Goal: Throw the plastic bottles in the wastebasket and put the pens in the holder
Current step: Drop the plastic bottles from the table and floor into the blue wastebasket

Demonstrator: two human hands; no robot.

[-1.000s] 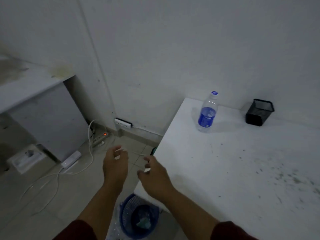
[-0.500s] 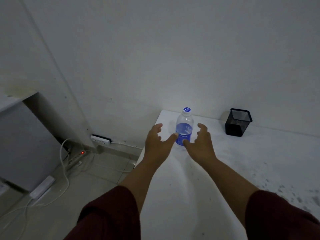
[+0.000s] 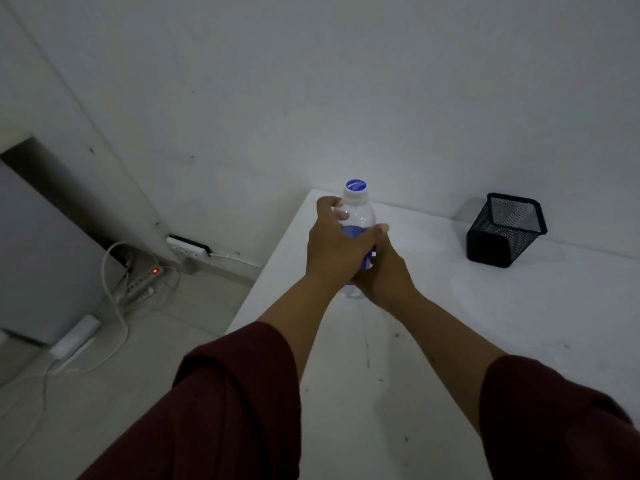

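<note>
One plastic bottle (image 3: 356,216) stands upright near the far left corner of the white counter (image 3: 450,323), clear-bodied with a blue label and a blue-topped cap. Both hands are on it. The left hand (image 3: 334,244) wraps the upper body from the left, fingers curled round the shoulder below the cap and thumb crossing the front; its grip is closed on the bottle. The right hand (image 3: 384,275) sits lower and to the right, closed around the lower part, with the left hand overlapping it, so the right hand's fingers are mostly hidden. The bottle's base shows just below the hands and looks to be resting on the counter, though I cannot be certain.

One black mesh holder (image 3: 505,230) stands to the far right, well apart from the bottle, close to the wall (image 3: 311,81). What it contains cannot be made out.

Two dark red sleeves (image 3: 235,403) cover the upper forearms. On the floor (image 3: 104,393) to the left lie one power strip (image 3: 142,280) with a red light, white cables, and one white wall socket bar (image 3: 188,245).
</note>
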